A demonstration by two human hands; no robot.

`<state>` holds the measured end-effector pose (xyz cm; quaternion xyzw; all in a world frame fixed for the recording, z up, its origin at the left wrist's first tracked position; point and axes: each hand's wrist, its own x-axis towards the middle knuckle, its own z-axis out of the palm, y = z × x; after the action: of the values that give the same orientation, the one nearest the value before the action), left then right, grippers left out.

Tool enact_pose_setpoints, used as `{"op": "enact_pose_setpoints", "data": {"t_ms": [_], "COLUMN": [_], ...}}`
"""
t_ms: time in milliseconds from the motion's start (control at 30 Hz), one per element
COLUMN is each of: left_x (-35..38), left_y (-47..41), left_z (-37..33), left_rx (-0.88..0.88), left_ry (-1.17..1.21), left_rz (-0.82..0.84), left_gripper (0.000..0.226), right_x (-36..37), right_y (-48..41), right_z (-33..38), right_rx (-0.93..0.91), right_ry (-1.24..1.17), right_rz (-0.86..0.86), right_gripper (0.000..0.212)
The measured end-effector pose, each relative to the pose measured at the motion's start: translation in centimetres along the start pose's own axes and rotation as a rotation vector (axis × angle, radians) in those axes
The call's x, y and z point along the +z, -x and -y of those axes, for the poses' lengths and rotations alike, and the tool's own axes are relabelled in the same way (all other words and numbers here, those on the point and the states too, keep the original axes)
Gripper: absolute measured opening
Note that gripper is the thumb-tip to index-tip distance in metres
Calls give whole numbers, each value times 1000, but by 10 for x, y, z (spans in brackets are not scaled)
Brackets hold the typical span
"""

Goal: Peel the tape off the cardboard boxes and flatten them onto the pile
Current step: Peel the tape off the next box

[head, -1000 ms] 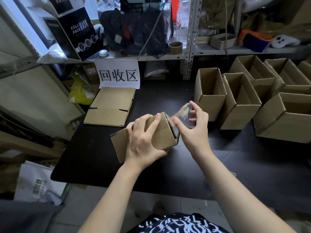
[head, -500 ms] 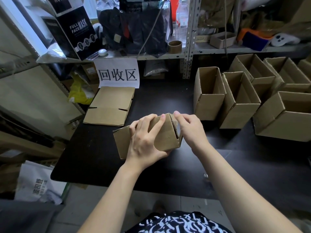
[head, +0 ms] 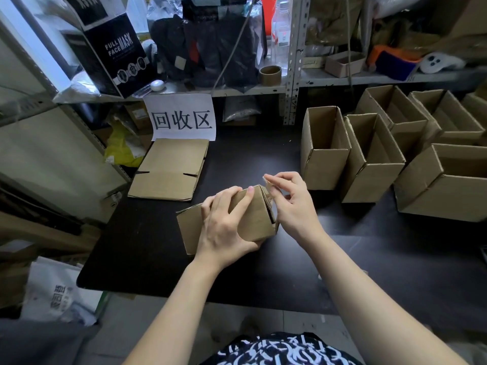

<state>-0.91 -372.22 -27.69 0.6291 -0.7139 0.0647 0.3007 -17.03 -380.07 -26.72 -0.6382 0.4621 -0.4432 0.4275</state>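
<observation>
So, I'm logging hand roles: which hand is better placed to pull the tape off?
Right hand: it pinches the clear tape strip beside the small brown cardboard box, which the left hand grips.

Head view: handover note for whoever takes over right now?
Left hand grips the small box in front of the person.
Right hand pinches a tape strip at the box's right end; cannot tell if it is fully off.
Done: flattened cardboard lies on the pile below the sign.
Left: finish the tape, flatten this box onto the pile, then do the open boxes standing at right, at least five.
</observation>
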Motion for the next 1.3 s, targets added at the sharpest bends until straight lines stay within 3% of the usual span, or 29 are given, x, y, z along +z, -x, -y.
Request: {"op": "enact_pose_setpoints", "data": {"t_ms": [200,333,467,567,667,833,967,1067,1200,1300], "left_x": [3,6,11,16,19,21,19,19,19,20], "left_y": [-9,-15,-19,-18,-14,-13,-12,-13,-14,-15], "left_z": [0,0,-1,-2,-1,-3,-4,-4,-6,-7], "left_rx": [-79,-131,-171,-168,-158,-154,-171,-171,-173,-174], "left_ry": [-12,-17,17,17,-13,-36,-16,-14,-7,-3], "left_rz": [24,48,74,81,69,70,55,47,42,15], "left_gripper": [115,114,110,114,115,115,110,105,102,98], "right_x": [4,-4,-8,-4,-1,5,6,4,5,2], "right_y": [7,9,11,14,15,14,15,19,23,23], "right_z": [13,25,32,25,12,2,-11,-12,-9,-10], "right_rx": [9,-23,24,188,206,-14,-131,-188,-267,-364], "right_ry": [-223,-402,-476,-361,-202,104,327,413,474,430], "right_rz": [-87,-77,-110,-168,-213,-257,-164,-98,-195,-259], "right_gripper": [37,63,37,19,11,13,16,19,45,30]}}
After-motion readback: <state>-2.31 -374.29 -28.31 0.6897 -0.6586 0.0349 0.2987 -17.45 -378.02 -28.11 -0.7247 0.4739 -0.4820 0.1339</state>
